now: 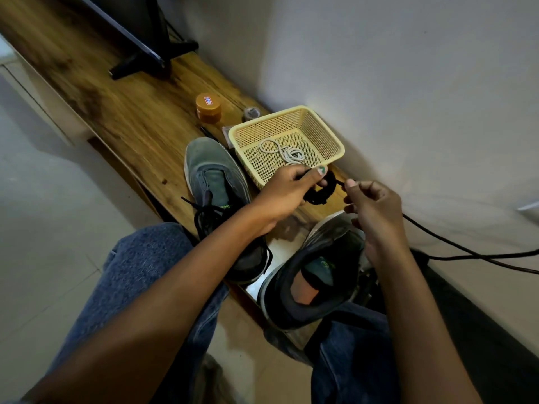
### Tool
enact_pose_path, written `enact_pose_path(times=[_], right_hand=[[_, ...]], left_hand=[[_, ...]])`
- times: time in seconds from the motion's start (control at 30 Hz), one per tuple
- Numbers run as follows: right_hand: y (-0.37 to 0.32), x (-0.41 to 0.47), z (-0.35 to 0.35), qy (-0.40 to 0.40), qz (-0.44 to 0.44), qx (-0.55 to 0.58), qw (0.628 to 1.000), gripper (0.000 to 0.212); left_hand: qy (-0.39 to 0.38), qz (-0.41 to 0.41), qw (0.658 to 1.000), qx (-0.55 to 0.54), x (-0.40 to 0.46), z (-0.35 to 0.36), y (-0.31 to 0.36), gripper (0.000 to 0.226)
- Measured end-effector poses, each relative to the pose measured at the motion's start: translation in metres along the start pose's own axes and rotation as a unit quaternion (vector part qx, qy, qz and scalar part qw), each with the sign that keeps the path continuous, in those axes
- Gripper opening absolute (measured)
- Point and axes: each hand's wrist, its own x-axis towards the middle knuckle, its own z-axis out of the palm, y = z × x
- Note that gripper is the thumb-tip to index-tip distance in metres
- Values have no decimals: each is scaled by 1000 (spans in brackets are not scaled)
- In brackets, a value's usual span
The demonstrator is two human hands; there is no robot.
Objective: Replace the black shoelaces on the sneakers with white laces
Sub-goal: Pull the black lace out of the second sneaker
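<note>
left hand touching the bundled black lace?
Touching. The head view shows the left hand with thumb and fingers pinched round the coiled black lace, no gap between them.

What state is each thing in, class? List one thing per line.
left sneaker: black lace partly undone
right sneaker: unlaced
black lace: coiled, held by both hands
left hand: gripping coil
right hand: pinching lace end
basket: holds white laces
orange jar: lidded

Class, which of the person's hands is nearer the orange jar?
Left. The left hand grips black lace beside the basket, closer to the orange jar; the right hand is farther right.
</note>
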Motion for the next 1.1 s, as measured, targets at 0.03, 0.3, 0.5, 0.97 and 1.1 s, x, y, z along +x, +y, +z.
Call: enact_pose_path(times=[0.03,0.3,0.5,0.97,1.1], right_hand=[[0,0,1,0,1,1,1000,13],[1,0,8,-55,74,89,992,11],[-4,0,8,-105,143,187,966,11],[-7,1,3,-179,212,245,929,18],[-7,3,3,-167,219,309,910,20]], left_hand=[[-15,-20,999,-26,0,2,0,25],[-24,-10,999,-47,-1,9,-2,20],[18,23,1000,-2,-1,7,-5,25],[36,28,997,57,5,0,-9,26],[-6,16,999,33,3,-1,-5,27]])
